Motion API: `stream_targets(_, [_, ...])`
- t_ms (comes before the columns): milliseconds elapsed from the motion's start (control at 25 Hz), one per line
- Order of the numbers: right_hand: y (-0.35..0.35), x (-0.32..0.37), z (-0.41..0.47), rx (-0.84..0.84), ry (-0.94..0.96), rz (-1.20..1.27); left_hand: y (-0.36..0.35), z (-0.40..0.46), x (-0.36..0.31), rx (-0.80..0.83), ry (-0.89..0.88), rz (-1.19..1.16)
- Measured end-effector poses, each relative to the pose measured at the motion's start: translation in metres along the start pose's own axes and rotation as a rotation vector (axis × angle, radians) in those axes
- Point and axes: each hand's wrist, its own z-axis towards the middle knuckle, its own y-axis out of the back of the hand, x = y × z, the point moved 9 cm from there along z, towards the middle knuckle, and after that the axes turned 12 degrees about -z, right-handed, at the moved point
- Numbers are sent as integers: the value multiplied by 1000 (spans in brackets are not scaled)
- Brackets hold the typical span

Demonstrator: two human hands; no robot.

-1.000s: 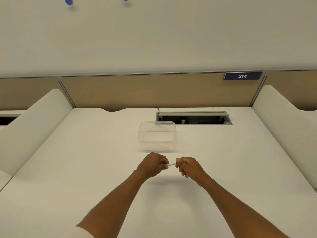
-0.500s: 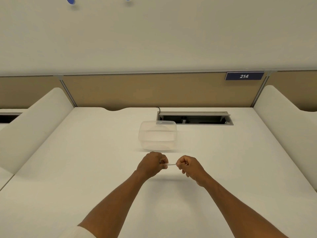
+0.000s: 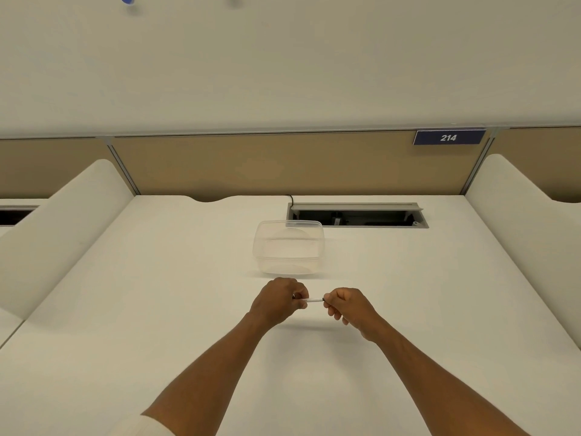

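The left hand point(image 3: 278, 300) and the right hand point(image 3: 349, 308) are raised just above the middle of the white desktop point(image 3: 151, 309), knuckles up and fingers curled. Between them they hold a thin white stick point(image 3: 314, 300) lying level. The left hand grips one end in its fist, and the right hand pinches the other end, which is dark. Only the short middle section of the stick shows.

A clear plastic container point(image 3: 289, 265) stands open on the desktop just beyond the hands, toward the far edge. Behind it, an open cable tray point(image 3: 358, 215) is set into the desktop along the far edge. A blue sign point(image 3: 449, 137) reading 214 is fixed to the tan partition point(image 3: 267, 165).
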Motion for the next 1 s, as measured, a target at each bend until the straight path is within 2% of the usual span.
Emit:
stream_targets(160, [1,2,0,-10,65,74,1,1,0,3,-9,29])
stream_targets(360, [3,-11,3,-28,-85,-12,-1,-1,-3,8,-38,91])
stream_targets(1000, [2,-7,7,15,-41,75,-2,4,-2,10,-50,115])
